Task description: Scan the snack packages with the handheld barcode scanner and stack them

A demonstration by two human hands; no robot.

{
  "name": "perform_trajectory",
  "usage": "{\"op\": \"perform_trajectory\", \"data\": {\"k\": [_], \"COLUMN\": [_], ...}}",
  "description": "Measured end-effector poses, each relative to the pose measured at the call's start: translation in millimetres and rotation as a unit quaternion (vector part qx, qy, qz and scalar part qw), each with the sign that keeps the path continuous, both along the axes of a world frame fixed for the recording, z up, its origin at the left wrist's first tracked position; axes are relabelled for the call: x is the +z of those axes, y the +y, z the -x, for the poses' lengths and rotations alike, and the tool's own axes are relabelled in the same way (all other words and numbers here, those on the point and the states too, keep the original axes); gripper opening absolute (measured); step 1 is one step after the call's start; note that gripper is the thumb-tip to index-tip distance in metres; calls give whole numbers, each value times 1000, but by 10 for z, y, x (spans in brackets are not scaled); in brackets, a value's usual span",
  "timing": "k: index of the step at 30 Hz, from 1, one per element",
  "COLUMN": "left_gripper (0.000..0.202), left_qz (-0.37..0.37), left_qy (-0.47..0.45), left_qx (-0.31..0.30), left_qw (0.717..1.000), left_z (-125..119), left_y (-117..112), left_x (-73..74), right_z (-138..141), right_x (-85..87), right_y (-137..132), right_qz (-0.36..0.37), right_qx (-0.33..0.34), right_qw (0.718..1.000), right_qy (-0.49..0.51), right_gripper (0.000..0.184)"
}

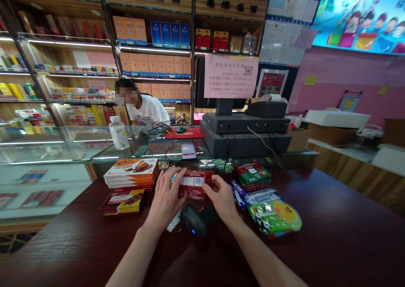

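Note:
Both my hands grip a small red box (pixel 193 184) with a white barcode label, held just above the dark wooden counter (pixel 332 236). My left hand (pixel 166 196) wraps round its left end, fingers closed on it. My right hand (pixel 221 196) pinches its right end. Below the box, between my wrists, lies a black barcode scanner (pixel 196 220). A stack of orange chocolate boxes (pixel 131 173) stands to the left of my left hand. Right of my right hand lie snack packets, a green one with a yellow duck (pixel 274 215) nearest.
A black till with a monitor (pixel 243 131) stands on the glass counter (pixel 63 145) behind. A water bottle (pixel 118 133) stands there too. A person in a white shirt (pixel 145 109) sits behind the glass. Shelves of cartons (pixel 155 63) fill the back wall.

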State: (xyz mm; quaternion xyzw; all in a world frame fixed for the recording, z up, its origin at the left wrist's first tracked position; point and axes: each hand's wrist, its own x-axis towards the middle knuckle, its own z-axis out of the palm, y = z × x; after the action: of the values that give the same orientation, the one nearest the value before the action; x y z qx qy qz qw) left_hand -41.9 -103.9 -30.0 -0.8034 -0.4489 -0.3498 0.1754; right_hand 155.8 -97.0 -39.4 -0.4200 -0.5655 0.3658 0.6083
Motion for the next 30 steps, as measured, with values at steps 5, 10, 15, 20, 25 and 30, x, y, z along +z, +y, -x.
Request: {"op": "perform_trajectory", "data": {"k": [5,10,15,20,25,30], "left_gripper": [77,75,77,79,81,79], "left_qz": [-3,7,-3,-7,-12,-13], "left_qy": [5,4,-12,-24,-38,-48], "left_qx": [0,0,18,45,67,82], "left_qw": [1000,1000,1000,999,997,995], "left_z": [17,44,102,172,204,210], "left_y": [1,7,47,62,44,41], "left_x": [9,6,-33,-45,-45,-70], "right_z": [-3,-10,-83,-283,-528,-675], "right_x": [15,30,-62,-43,35,14], "right_y": [-6,2,73,60,-28,-50], "right_qz": [0,-5,3,-2,4,28], "right_qx": [8,56,71,42,113,195], "right_qw": [1000,998,997,992,962,934], "right_qy": [8,42,26,-115,-249,-299], "right_gripper": [24,30,52,42,30,35]}}
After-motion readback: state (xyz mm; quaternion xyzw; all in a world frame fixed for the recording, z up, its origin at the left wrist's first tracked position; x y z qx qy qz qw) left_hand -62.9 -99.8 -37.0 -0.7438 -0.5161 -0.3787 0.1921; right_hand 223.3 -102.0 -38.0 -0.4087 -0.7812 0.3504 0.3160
